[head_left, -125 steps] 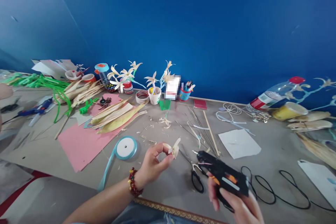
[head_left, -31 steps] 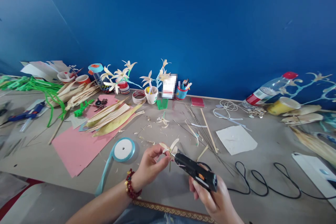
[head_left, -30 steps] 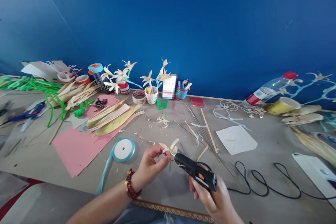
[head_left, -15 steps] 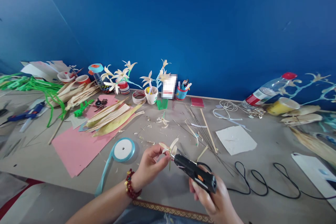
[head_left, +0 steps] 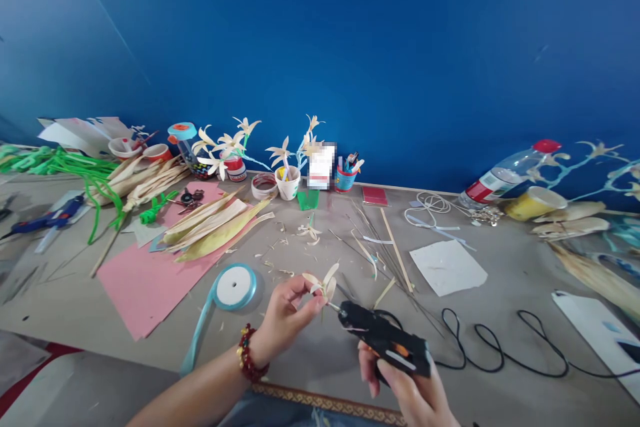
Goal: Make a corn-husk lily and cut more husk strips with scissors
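Between the thumb and fingers of my left hand [head_left: 290, 310] is a pale corn-husk flower [head_left: 326, 280] with narrow pointed petals. A beaded bracelet [head_left: 247, 353] circles that wrist. My right hand [head_left: 400, 383] is wrapped round the handle of a black hot glue gun [head_left: 385, 337], whose metal nozzle points left, just under the flower's base. Whether the nozzle touches the flower I cannot tell. Left of my left hand lies a spool of light blue ribbon [head_left: 234, 285], its loose end trailing to the table edge. Beyond my hands another husk flower [head_left: 309, 230] rests on the table.
Corn husks [head_left: 220, 227] lie on pink paper [head_left: 150, 280]. Finished flowers stand in a white cup [head_left: 287, 183] by the wall. Thin wires and sticks [head_left: 397, 250], a white sheet [head_left: 449, 267] and the gun's black cord [head_left: 495, 350] lie to the right, near a tilted bottle [head_left: 500, 180].
My right hand has drawn the glue gun slightly right and down, so its nozzle sits lower and farther from the petals. My left hand has kept its place with the flower.
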`<state>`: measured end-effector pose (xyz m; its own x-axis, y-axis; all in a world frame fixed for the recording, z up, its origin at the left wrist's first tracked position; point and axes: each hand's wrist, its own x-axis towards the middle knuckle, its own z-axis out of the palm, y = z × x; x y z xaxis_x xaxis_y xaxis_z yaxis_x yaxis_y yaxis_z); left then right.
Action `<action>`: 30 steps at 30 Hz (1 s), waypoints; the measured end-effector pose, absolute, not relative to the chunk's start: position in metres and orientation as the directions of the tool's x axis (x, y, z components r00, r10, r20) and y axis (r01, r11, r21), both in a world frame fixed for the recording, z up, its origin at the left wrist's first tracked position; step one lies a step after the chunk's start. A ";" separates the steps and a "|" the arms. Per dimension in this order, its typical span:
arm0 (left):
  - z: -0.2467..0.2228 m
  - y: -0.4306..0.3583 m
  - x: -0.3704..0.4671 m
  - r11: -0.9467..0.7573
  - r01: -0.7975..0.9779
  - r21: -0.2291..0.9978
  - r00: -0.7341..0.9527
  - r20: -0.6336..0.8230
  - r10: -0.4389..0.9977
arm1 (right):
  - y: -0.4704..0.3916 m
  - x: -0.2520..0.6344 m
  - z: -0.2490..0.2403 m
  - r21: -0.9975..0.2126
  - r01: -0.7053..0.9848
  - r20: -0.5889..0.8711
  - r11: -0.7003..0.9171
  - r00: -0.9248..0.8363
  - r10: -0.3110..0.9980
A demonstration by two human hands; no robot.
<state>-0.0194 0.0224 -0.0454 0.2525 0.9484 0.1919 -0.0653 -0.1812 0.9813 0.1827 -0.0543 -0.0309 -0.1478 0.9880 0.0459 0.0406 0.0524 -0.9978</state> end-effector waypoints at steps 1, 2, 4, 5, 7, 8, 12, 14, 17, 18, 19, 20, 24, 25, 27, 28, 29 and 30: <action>-0.046 0.022 -0.019 -0.174 -0.071 0.982 0.251 0.187 0.950 | -0.056 0.184 -0.031 -0.999 -0.014 0.045 0.044 -0.135 0.990; -0.047 0.022 -0.019 -0.166 -0.078 0.983 0.251 0.181 0.951 | -0.056 0.187 -0.031 -0.997 -0.047 0.062 0.056 -0.116 0.991; -0.051 0.021 -0.019 -0.146 -0.100 0.984 0.253 0.167 0.953 | -0.054 0.200 -0.030 -0.990 -0.033 0.139 0.137 -0.049 0.989; -0.053 0.021 -0.019 -0.135 -0.111 0.985 0.255 0.160 0.954 | -0.052 0.210 -0.029 -0.983 0.026 0.183 0.183 0.009 0.983; -0.056 0.021 -0.019 -0.117 -0.144 0.983 0.251 0.150 0.956 | -0.045 0.237 -0.027 -0.942 0.252 0.263 0.220 0.153 0.952; -0.056 0.021 -0.019 -0.107 -0.162 0.981 0.247 0.146 0.958 | -0.041 0.254 -0.026 -0.897 0.405 0.290 0.177 0.238 0.927; -0.052 0.019 -0.019 -0.084 -0.194 0.977 0.266 0.135 0.955 | -0.032 0.317 -0.033 -0.462 0.838 0.330 -0.290 0.466 0.821; -0.049 0.019 -0.019 -0.088 -0.185 0.979 0.298 0.142 0.944 | -0.031 0.334 -0.040 -0.216 0.868 0.281 -0.447 0.494 0.823; -0.048 0.018 -0.019 -0.096 -0.181 0.979 0.315 0.151 0.937 | -0.031 0.340 -0.049 -0.012 0.847 0.174 -0.532 0.526 0.833; -0.048 0.019 -0.018 -0.095 -0.191 0.977 0.311 0.152 0.938 | -0.032 0.338 -0.051 0.019 0.837 0.154 -0.547 0.539 0.828; -0.049 0.019 -0.018 -0.090 -0.208 0.974 0.304 0.151 0.940 | -0.032 0.336 -0.052 0.042 0.830 0.146 -0.556 0.545 0.825; -0.049 0.019 -0.018 -0.082 -0.226 0.971 0.300 0.150 0.942 | -0.033 0.334 -0.054 0.058 0.830 0.152 -0.555 0.542 0.826; -0.052 0.020 -0.018 -0.061 -0.258 0.964 0.300 0.140 0.944 | -0.033 0.334 -0.061 0.084 0.887 0.232 -0.454 0.425 0.875; -0.052 0.020 -0.019 -0.061 -0.255 0.965 0.304 0.139 0.942 | -0.032 0.336 -0.064 0.083 0.907 0.252 -0.414 0.383 0.889; -0.053 0.020 -0.019 -0.062 -0.246 0.967 0.308 0.138 0.941 | -0.031 0.340 -0.070 0.079 0.941 0.296 -0.330 0.294 0.909; -0.054 0.020 -0.020 -0.063 -0.241 0.968 0.308 0.138 0.941 | -0.030 0.343 -0.072 0.077 0.955 0.317 -0.287 0.249 0.915; -0.054 0.020 -0.020 -0.064 -0.238 0.969 0.307 0.138 0.942 | -0.030 0.345 -0.073 0.077 0.966 0.336 -0.246 0.207 0.919; -0.054 0.020 -0.020 -0.066 -0.236 0.969 0.305 0.138 0.942 | -0.030 0.348 -0.074 0.077 0.975 0.352 -0.207 0.168 0.921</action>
